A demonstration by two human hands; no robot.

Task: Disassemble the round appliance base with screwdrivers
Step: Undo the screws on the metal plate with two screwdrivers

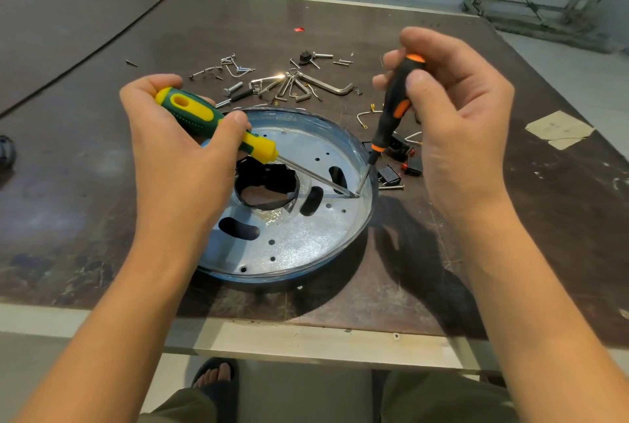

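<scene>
Round appliance base [299,239], thin stiff metal w/ sharp-looking rim, sits near desk [442,303] front edge. Left hand [177,157] grips green-yellow screwdriver [218,123], right hand [456,116] grips black-orange screwdriver [391,109]; tips meet by base's right wall. Probably light, may slide; steady by rim.

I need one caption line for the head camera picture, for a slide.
Left hand and right hand bring two screwdrivers' tips together at one spot inside the round metal base.

Loose screws and hex keys [308,84] clutter the far counter [85,184]; black parts [396,159] crowd the round base [289,242] on its right; left and near stay open.
</scene>
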